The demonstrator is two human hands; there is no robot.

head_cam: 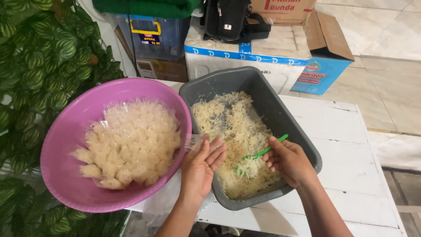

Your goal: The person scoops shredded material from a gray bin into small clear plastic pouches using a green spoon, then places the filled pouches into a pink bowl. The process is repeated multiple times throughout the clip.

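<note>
My left hand (199,166) pinches a small clear plastic bag (202,141) over the near rim of a grey rectangular tub (302,136). The tub is full of thin pale yellow noodles (232,123). My right hand (287,160) grips a green plastic fork (258,154) inside the tub, with a clump of noodles on its prongs. To the left stands a large pink round basin (66,145) piled with several small clear bags filled with noodles (131,142).
Both containers rest on a white painted wooden table (351,149). Leafy green plants (39,66) crowd the left side. Behind the table are a white foam box (272,57), cardboard boxes (324,61), a blue crate (153,37) and a black bag (226,17). Tiled floor lies at right.
</note>
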